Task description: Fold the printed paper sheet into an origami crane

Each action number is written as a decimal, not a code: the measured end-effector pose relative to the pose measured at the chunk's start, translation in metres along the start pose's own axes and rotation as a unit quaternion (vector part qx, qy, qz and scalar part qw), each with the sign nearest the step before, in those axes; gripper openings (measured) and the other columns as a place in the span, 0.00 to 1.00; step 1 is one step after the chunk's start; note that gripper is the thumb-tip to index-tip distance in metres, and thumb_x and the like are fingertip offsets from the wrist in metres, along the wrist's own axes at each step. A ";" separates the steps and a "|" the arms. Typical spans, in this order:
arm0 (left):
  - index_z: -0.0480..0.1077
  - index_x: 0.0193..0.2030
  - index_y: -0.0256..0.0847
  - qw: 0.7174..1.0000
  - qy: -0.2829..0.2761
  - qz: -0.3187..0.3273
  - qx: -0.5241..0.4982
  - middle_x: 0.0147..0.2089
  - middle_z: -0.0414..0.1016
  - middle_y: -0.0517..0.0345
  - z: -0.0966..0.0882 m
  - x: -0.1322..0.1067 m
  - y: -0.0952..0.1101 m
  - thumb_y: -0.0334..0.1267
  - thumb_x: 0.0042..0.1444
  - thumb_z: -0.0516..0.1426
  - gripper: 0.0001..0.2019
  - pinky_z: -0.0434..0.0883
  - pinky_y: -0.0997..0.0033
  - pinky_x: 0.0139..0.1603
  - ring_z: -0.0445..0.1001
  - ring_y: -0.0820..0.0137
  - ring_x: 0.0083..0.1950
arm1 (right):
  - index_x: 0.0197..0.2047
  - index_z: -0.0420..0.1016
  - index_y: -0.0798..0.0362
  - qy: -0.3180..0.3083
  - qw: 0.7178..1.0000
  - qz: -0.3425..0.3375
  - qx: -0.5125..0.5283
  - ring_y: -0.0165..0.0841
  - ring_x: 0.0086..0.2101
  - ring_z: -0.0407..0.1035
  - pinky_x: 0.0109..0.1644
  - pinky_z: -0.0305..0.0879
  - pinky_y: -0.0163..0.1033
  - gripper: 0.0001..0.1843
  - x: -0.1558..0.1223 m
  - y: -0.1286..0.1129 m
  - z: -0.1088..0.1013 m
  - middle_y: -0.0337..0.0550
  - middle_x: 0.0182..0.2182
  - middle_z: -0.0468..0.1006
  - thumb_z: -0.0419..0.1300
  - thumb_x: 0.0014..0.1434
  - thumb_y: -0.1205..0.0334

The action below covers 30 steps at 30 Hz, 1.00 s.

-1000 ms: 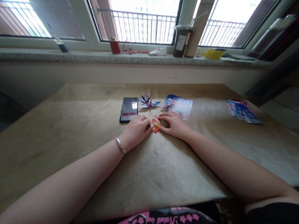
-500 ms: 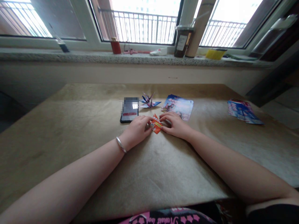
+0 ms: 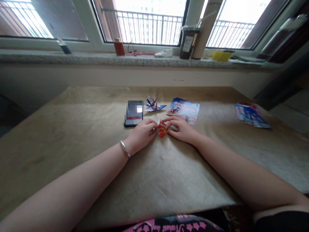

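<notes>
Between my two hands is a small orange-red folded paper (image 3: 162, 129), diamond-shaped, with its upper part lifted up from the rest. My left hand (image 3: 142, 133), a silver bangle on its wrist, pinches the paper's left corner. On the opposite corner, thumb and fingers of my right hand (image 3: 180, 129) are closed. A blue and white paper crane (image 3: 154, 105) stands just behind the paper. To the crane's left lies a phone (image 3: 134, 114) with its screen lit. Behind my right hand is a stack of printed paper sheets (image 3: 187, 108), partly covered by the fingers.
More printed sheets (image 3: 252, 115) lie fanned out on the table's right side. A tan cover (image 3: 154, 180) spreads over the table. Along the window sill (image 3: 91, 58) stand a red container (image 3: 119, 47), a dark jar (image 3: 189, 43) and a yellow object (image 3: 222, 55).
The paper lay flatter half a second ago; its upper flap has now risen and opened, showing redder faces. Both hands have stayed nearly in place, with the right fingers shifting slightly.
</notes>
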<state>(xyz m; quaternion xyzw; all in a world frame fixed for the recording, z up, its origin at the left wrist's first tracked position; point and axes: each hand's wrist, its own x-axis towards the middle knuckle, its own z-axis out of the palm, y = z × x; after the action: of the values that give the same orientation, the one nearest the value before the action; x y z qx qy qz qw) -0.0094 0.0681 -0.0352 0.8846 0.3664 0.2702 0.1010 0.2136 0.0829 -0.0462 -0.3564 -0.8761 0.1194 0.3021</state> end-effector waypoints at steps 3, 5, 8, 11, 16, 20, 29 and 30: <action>0.73 0.39 0.36 1.000 -0.002 0.015 0.013 0.43 0.74 0.50 0.002 0.000 -0.002 0.29 0.57 0.56 0.05 0.71 0.64 0.48 0.72 0.66 0.45 | 0.34 0.75 0.50 0.009 1.000 -0.017 -0.005 0.41 0.57 0.59 0.62 0.54 0.53 0.05 0.000 0.000 0.001 0.42 0.46 0.77 0.60 0.53 0.68; 0.73 0.39 0.36 1.000 -0.003 0.017 0.026 0.42 0.74 0.51 0.003 0.000 -0.002 0.29 0.57 0.55 0.06 0.71 0.65 0.47 0.72 0.66 0.44 | 0.34 0.76 0.50 0.014 0.999 -0.032 -0.015 0.41 0.57 0.60 0.62 0.55 0.52 0.07 0.001 -0.002 0.001 0.41 0.44 0.78 0.60 0.52 0.69; 0.73 0.39 0.37 0.999 -0.006 0.019 0.043 0.40 0.74 0.52 0.003 0.000 -0.001 0.28 0.58 0.55 0.06 0.70 0.66 0.46 0.71 0.67 0.42 | 0.37 0.77 0.49 0.012 0.999 -0.040 -0.031 0.41 0.54 0.62 0.60 0.58 0.51 0.09 0.001 -0.004 0.001 0.42 0.40 0.79 0.59 0.53 0.69; 0.73 0.39 0.37 0.998 -0.010 0.029 0.058 0.40 0.74 0.52 0.001 0.001 -0.002 0.29 0.58 0.55 0.06 0.70 0.67 0.45 0.70 0.68 0.41 | 0.38 0.78 0.50 0.007 0.998 -0.036 -0.056 0.40 0.49 0.66 0.56 0.62 0.49 0.09 0.001 -0.007 -0.001 0.43 0.37 0.80 0.58 0.55 0.68; 0.75 0.40 0.39 0.993 -0.022 0.056 0.098 0.37 0.74 0.54 -0.004 0.002 0.000 0.32 0.61 0.54 0.07 0.68 0.69 0.42 0.69 0.69 0.39 | 0.39 0.80 0.49 -0.012 0.994 -0.065 -0.090 0.38 0.43 0.67 0.50 0.65 0.45 0.12 0.002 -0.013 -0.005 0.45 0.35 0.79 0.56 0.59 0.68; 0.75 0.41 0.41 0.982 -0.049 0.071 0.166 0.37 0.74 0.55 -0.008 0.001 0.006 0.33 0.62 0.54 0.08 0.68 0.69 0.40 0.69 0.68 0.38 | 0.40 0.80 0.50 -0.031 0.988 -0.089 -0.121 0.37 0.41 0.67 0.48 0.65 0.44 0.13 0.002 -0.016 -0.006 0.46 0.36 0.79 0.54 0.60 0.69; 0.73 0.46 0.42 0.954 -0.118 0.073 0.267 0.39 0.73 0.54 -0.015 0.001 0.020 0.31 0.62 0.53 0.10 0.68 0.69 0.38 0.69 0.67 0.38 | 0.41 0.80 0.51 -0.061 0.972 -0.109 -0.197 0.37 0.42 0.67 0.47 0.64 0.42 0.14 0.003 -0.023 -0.007 0.47 0.36 0.78 0.53 0.61 0.69; 0.73 0.46 0.41 0.951 -0.125 0.071 0.272 0.40 0.73 0.54 -0.016 0.002 0.022 0.31 0.62 0.53 0.10 0.68 0.69 0.38 0.70 0.67 0.39 | 0.41 0.80 0.51 -0.062 0.972 -0.107 -0.202 0.37 0.41 0.66 0.47 0.64 0.42 0.14 0.003 -0.024 -0.007 0.47 0.36 0.78 0.53 0.61 0.69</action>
<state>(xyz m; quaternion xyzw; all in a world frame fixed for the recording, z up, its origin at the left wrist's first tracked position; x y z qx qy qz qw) -0.0043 0.0534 -0.0131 0.9291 0.3463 0.0543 -0.1181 0.2031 0.0676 -0.0296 -0.3064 -0.9320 -0.0715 0.1801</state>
